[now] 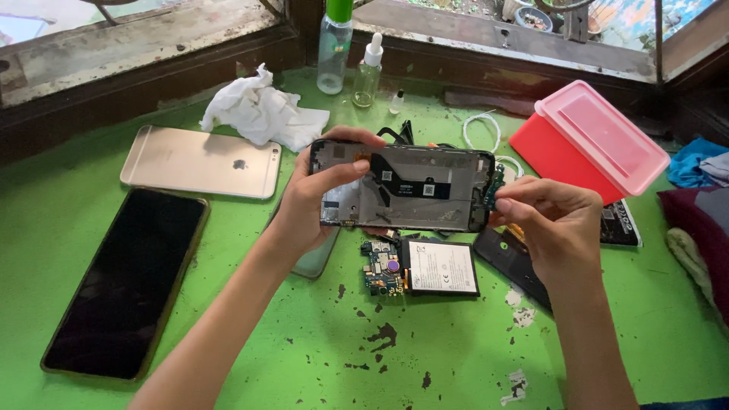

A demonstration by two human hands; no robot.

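Observation:
My left hand [323, 193] grips the left end of an opened phone frame [402, 186], held level above the green table with its inner side facing me. My right hand [550, 216] pinches a small circuit board [493, 186] at the frame's right end. Directly below the frame lie a white-labelled battery [440, 267] and a small green motherboard [382, 268] side by side. A dark phone back cover [505, 254] lies partly under my right hand.
A gold phone [201, 162] lies face down at left, a large black-screened phone [125, 285] nearer me. Crumpled white tissue [258, 110], a clear bottle [334, 49], a dropper bottle [368, 72], a white cable [482, 129] and a pink-lidded red box [592, 140] stand behind. Cloths [699, 205] lie at right.

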